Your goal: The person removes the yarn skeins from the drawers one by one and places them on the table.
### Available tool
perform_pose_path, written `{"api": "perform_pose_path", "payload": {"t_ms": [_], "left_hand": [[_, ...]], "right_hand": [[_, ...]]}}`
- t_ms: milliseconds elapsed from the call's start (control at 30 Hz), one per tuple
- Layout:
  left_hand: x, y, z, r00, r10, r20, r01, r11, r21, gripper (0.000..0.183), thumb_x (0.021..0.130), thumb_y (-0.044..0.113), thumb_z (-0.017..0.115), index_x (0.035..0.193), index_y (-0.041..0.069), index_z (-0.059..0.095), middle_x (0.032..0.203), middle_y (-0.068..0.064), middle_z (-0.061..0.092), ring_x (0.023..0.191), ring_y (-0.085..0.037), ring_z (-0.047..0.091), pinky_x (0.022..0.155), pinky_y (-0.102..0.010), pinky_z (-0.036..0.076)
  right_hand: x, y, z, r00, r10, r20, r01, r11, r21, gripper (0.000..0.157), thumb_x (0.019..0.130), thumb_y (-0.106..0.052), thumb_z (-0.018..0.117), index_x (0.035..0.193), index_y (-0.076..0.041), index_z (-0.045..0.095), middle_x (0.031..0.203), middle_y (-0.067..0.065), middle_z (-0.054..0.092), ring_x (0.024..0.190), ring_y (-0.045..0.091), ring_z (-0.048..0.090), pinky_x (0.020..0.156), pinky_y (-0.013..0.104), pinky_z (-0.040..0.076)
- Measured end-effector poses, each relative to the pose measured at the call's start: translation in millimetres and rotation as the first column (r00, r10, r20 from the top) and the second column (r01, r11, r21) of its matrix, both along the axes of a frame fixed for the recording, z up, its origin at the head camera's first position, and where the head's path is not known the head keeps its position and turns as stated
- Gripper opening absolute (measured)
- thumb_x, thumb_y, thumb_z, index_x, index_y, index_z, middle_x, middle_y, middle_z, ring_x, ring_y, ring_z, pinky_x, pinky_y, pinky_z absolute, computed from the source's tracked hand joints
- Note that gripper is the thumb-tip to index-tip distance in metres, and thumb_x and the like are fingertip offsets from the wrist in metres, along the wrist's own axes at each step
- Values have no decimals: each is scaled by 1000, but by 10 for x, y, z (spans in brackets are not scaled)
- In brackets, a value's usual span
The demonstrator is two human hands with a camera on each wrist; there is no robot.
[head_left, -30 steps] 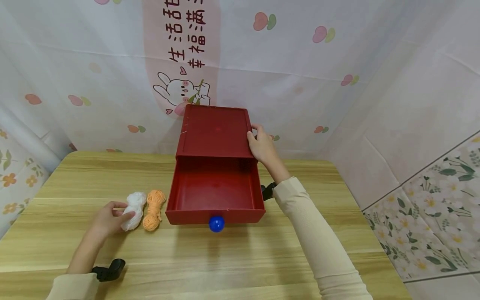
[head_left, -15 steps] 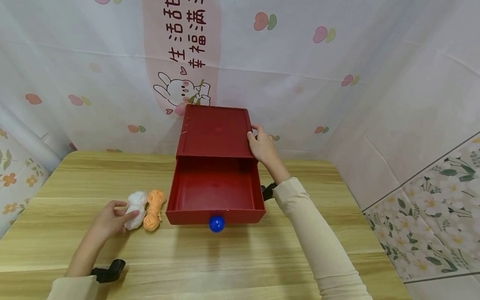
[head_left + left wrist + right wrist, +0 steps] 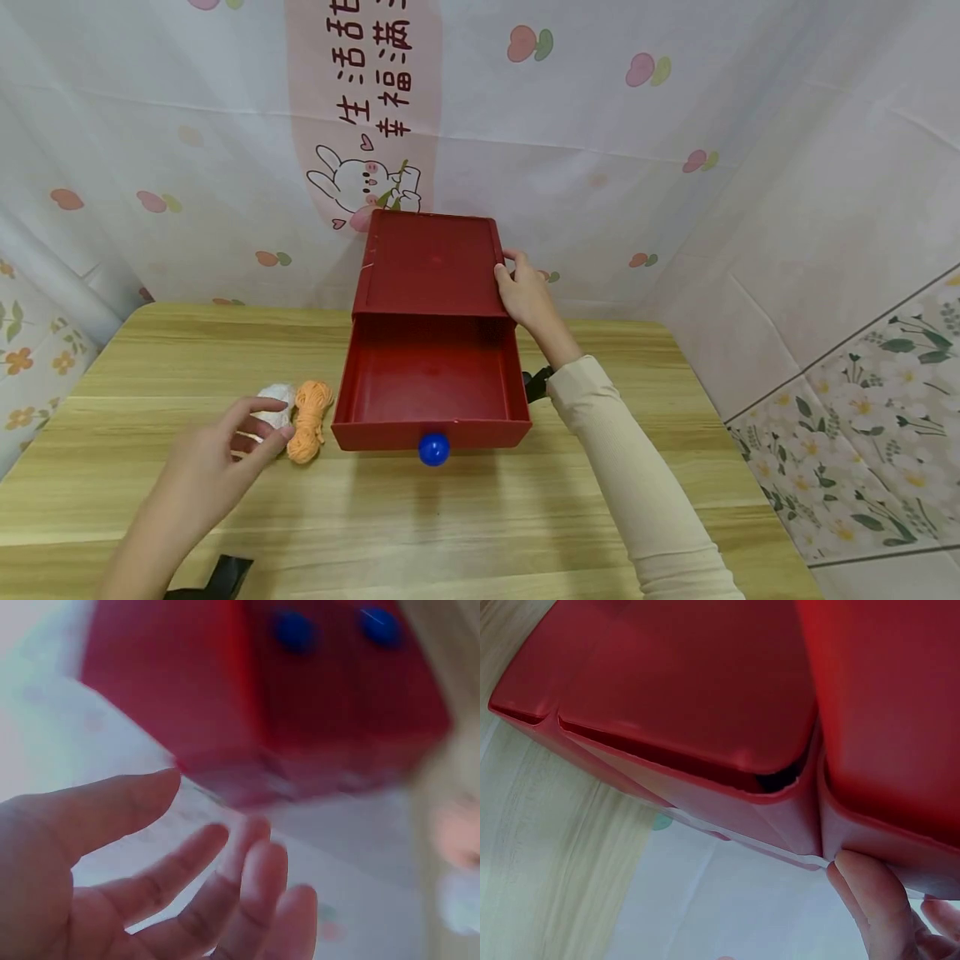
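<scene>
A white yarn skein (image 3: 278, 392) lies on the table beside an orange yarn skein (image 3: 307, 422), left of the red drawer cabinet (image 3: 435, 262). My left hand (image 3: 217, 458) hovers over the white skein and partly hides it. In the left wrist view its fingers (image 3: 262, 881) are spread and loosely bent, with nothing between them. The cabinet's top drawer (image 3: 431, 433) is pulled out, its inside bare, a blue round knob (image 3: 433, 449) on its front. My right hand (image 3: 527, 293) holds the cabinet's right side near the back; its thumb (image 3: 874, 889) touches the wall.
Lower drawers with blue knobs (image 3: 379, 628) show blurred in the left wrist view. A printed cloth (image 3: 585, 125) hangs behind the wooden table (image 3: 600, 517). Black wrist mounts (image 3: 225, 577) sit on both forearms. Tiled, floral panels (image 3: 885, 392) stand on the right.
The white skein has shifted right, up against the orange one. My left hand has let go of it and risen toward the camera. The right hand and cabinet stay put.
</scene>
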State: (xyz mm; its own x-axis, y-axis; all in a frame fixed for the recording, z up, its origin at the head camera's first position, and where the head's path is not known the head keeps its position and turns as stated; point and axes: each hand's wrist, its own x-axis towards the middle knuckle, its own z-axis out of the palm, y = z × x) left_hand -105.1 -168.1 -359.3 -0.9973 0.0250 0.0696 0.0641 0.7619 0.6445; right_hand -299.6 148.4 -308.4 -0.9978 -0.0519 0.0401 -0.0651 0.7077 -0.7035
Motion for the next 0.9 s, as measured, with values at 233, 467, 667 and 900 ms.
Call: {"api": "perform_pose_path", "payload": {"t_ms": [233, 467, 667, 900], "left_hand": [[376, 434, 299, 969, -72, -235, 77, 997, 11, 12, 86, 23, 67, 93, 32, 61, 68, 22, 54, 57, 6, 47, 52, -18, 42], [441, 717, 260, 912, -276, -304, 289, 957, -2, 25, 86, 25, 66, 110, 29, 60, 86, 26, 59, 73, 8, 55, 60, -17, 49], [391, 919, 210, 912, -323, -254, 324, 945, -37, 36, 88, 30, 63, 123, 31, 54, 109, 14, 65, 81, 0, 61, 67, -20, 53], [301, 1113, 144, 917, -314, -247, 309, 949, -60, 46, 84, 24, 69, 126, 34, 52, 105, 13, 65, 82, -1, 60, 70, -22, 53]], "right_hand": [[0, 17, 3, 1000, 9, -1, -9, 1000, 0, 48, 101, -32, 32, 145, -14, 28, 115, 17, 59, 98, 29, 59, 83, 42, 49], [-11, 9, -8, 1000, 19, 3, -19, 1000, 4, 49, 101, -33, 32, 145, -14, 27, 114, 16, 59, 96, 29, 60, 80, 41, 50], [-7, 1, -21, 1000, 9, 0, -9, 1000, -4, 49, 101, -33, 33, 145, -13, 27, 117, 16, 58, 100, 29, 59, 84, 43, 49], [-1, 13, -15, 1000, 10, -2, -10, 1000, -2, 50, 101, -33, 32, 146, -12, 27, 117, 16, 59, 99, 28, 59, 83, 42, 49]]}}
